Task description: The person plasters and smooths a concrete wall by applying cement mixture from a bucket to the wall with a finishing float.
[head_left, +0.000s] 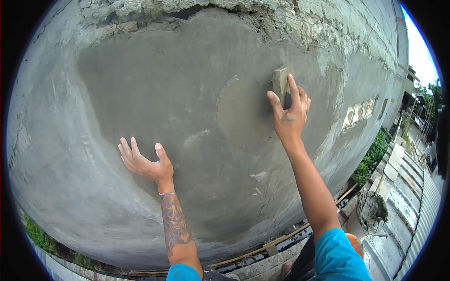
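In front of me stands a grey wall with a broad darker patch of damp plaster (154, 79). My right hand (293, 110) grips a plastering float (281, 80), its edge towards me and its face against the upper right of the patch. The index finger stretches along the float, and a grey smear marks the back of the hand. Left of the float lies a smoother, lighter area of plaster (239, 107) with a curved ridge. My left hand (146, 161) is open, fingers spread, close to the patch's lower left edge and holding nothing.
Rough broken masonry (300, 23) runs along the top. A mortar-caked bucket (372, 210) stands low on the right, beside an orange object (355, 244). Corrugated sheeting (424, 225) lies farther right. Vent blocks (358, 112) pierce the wall; planks (281, 240) run along its foot.
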A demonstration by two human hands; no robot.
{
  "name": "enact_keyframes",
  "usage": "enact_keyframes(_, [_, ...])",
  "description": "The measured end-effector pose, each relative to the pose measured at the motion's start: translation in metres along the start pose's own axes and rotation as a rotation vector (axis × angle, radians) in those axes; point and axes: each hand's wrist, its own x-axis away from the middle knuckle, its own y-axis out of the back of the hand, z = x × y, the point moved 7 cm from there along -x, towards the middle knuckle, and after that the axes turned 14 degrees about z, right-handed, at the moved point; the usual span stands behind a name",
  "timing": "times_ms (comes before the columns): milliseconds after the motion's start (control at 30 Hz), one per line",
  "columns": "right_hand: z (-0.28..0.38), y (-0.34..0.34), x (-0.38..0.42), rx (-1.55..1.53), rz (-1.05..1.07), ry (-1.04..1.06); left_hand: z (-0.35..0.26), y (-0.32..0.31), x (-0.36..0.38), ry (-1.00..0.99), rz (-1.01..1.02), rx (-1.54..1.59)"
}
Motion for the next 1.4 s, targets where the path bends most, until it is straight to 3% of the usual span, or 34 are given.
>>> enact_keyframes(33, [-0.007,-0.004,-0.014,-0.134,0.017,-0.129,-0.002,-0.001,-0.001,0.006,-0.002,-0.007])
enact_keyframes(133, [0.024,-0.036,0.016,0.066,-0.115,-0.046,-0.002,-0.003,-0.002,0.019,-0.006,-0.032])
enact_keyframes(267, [0.062,-0.112,0.162,0.304,0.137,0.417,-0.001,-0.005,0.002,0.007,0.027,-0.020])
enact_keyframes(367, [0.042,-0.113,0.180,0.319,0.112,0.526,0.007,-0.003,0.001,-0.015,0.032,-0.010])
enact_keyframes(467, [0.050,-0.092,0.110,0.461,-0.019,0.574,0.005,-0.003,0.002,-0.033,0.041,0.012])
enact_keyframes(600, [0.059,-0.037,-0.037,0.456,-0.278,0.345,0.003,-0.003,0.001,-0.016,0.012,0.034])
enact_keyframes(700, [0.070,-0.046,-0.006,0.390,-0.126,0.409,0.003,-0.004,0.000,0.003,-0.007,0.033])
enact_keyframes(800, [0.040,-0.095,0.131,0.407,0.264,0.760,0.004,-0.003,0.002,0.001,0.000,0.035])
enact_keyframes(867, [-0.002,-0.092,0.177,0.439,0.398,0.758,0.004,-0.003,0.001,-0.001,-0.001,0.044])
enact_keyframes(933, [-0.007,-0.080,0.142,0.483,0.242,0.737,0.004,-0.003,-0.002,-0.003,-0.023,0.039])
enact_keyframes(967, [0.003,-0.072,0.105,0.463,0.257,0.627,0.004,-0.004,0.001,-0.011,-0.012,0.035])
enact_keyframes(1033, [0.047,-0.043,0.011,0.399,-0.020,0.427,0.003,-0.003,-0.001,-0.002,-0.012,0.030])
enact_keyframes(1100, [0.078,-0.045,-0.033,0.388,-0.171,0.441,0.003,-0.006,0.005,0.003,0.008,0.018])
enact_keyframes(1200, [0.097,-0.081,0.042,0.382,0.096,0.622,0.003,-0.006,0.001,-0.003,0.000,0.012])
enact_keyframes(1267, [0.051,-0.087,0.102,0.414,0.254,0.673,0.005,-0.005,0.001,-0.015,0.009,0.012])
enact_keyframes(1333, [-0.006,-0.076,0.121,0.449,0.244,0.601,0.005,-0.003,0.002,-0.030,-0.002,0.015])
enact_keyframes(1400, [0.001,-0.039,0.046,0.447,-0.028,0.336,0.001,-0.005,0.001,-0.021,-0.003,0.019])
